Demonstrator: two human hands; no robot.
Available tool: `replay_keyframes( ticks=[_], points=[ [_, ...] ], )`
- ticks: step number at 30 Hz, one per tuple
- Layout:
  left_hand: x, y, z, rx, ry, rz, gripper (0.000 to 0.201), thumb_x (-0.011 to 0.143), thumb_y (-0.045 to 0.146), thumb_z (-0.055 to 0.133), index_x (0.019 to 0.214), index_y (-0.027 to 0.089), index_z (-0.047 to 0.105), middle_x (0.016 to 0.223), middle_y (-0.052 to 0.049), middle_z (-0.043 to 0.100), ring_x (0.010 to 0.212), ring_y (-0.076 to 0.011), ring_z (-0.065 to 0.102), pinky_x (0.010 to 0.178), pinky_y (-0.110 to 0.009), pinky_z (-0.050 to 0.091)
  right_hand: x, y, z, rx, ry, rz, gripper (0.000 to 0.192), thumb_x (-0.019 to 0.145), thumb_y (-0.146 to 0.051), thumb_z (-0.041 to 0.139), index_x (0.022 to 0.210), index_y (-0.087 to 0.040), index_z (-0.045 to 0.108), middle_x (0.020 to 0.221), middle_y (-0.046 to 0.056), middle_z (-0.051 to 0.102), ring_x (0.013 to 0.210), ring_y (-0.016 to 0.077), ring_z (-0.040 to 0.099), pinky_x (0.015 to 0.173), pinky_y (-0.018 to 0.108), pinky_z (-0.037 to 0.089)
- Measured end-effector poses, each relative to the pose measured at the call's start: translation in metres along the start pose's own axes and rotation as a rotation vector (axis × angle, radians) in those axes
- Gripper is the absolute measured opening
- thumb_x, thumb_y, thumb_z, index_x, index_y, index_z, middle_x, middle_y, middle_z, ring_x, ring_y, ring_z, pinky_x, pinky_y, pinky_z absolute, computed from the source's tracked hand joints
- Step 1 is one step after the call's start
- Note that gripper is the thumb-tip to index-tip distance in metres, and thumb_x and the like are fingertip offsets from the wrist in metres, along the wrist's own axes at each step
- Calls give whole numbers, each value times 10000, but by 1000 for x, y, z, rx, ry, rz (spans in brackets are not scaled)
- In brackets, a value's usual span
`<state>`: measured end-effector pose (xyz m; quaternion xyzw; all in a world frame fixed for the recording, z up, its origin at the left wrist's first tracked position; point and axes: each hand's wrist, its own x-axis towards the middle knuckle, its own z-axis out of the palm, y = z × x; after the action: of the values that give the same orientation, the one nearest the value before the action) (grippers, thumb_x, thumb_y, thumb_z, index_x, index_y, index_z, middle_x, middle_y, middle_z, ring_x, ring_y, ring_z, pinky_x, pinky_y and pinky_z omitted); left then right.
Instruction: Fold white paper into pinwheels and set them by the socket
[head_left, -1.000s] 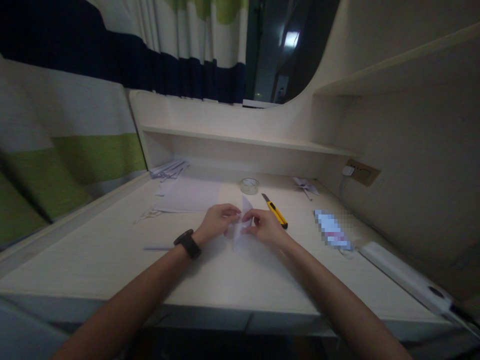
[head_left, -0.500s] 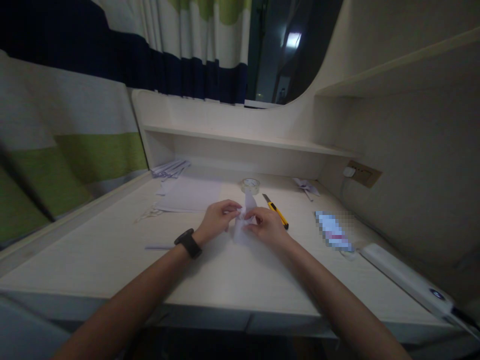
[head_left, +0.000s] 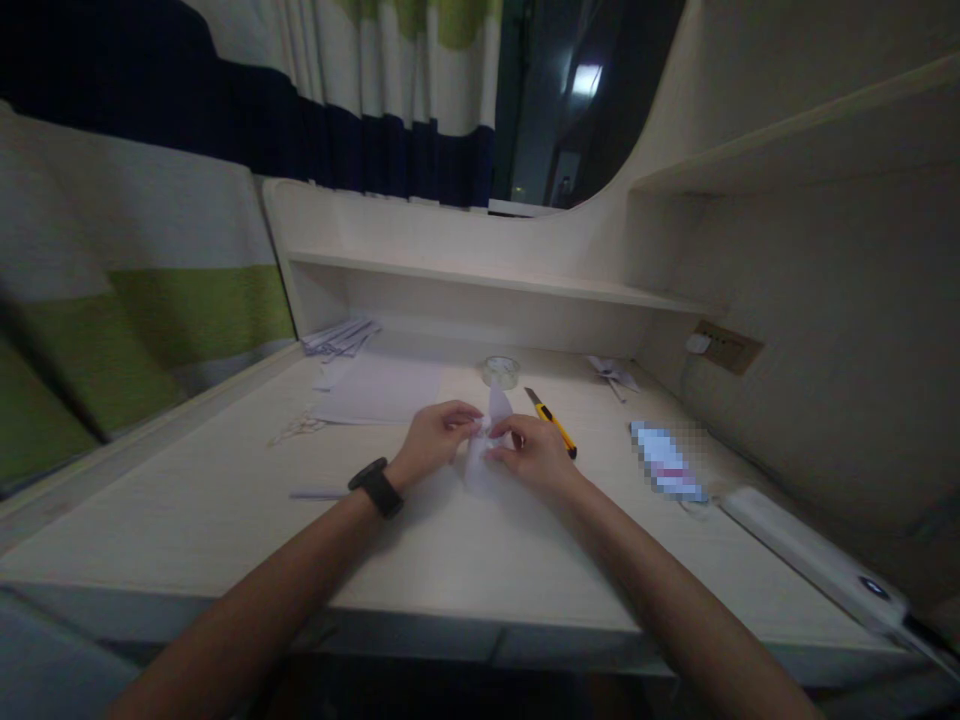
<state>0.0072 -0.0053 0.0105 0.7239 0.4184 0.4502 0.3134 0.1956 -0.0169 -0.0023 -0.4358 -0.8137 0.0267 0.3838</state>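
Observation:
A folded piece of white paper (head_left: 480,470), with blade-like flaps, is held between my two hands above the desk. My left hand (head_left: 437,436) pinches its left side near the middle, and a dark watch (head_left: 376,487) is on that wrist. From the other side, my right hand (head_left: 536,450) pinches the paper with thumb and index finger. Behind the paper lies a roll of clear tape (head_left: 501,372). A yellow utility knife (head_left: 551,423), blade out, lies just beyond my right hand. The fingers partly hide the paper's centre.
White paper sheets (head_left: 382,388) and a pile of paper strips (head_left: 341,338) lie at the back left. Thin strings (head_left: 300,427) and a rolled paper stick (head_left: 319,494) are nearer. On the right are a paper pinwheel (head_left: 611,374), a blurred-out phone (head_left: 667,462) and a long white lamp (head_left: 814,555).
Both hands stay almost in place, still pinching the paper. The paper's lower flap has shifted very slightly down and left.

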Motion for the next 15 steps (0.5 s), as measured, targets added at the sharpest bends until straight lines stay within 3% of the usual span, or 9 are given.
replay_keyframes(
  ticks=[7,15],
  points=[
    [0,-1,0,-73,22,24,175,745,224,608,904,155,636,754,-36,688,511,-113,596,392,-174,416,0,-2,8,174,34,85,338,648,-265,752,977,-239,681,782,1,679,614,131,556,633,264,431],
    [-1,-1,0,-170,39,22,222,736,220,628,925,175,520,600,35,632,393,-98,545,395,-187,419,2,-5,15,336,182,95,282,633,-216,757,904,-202,682,774,15,652,616,130,533,579,251,434]
  ],
)
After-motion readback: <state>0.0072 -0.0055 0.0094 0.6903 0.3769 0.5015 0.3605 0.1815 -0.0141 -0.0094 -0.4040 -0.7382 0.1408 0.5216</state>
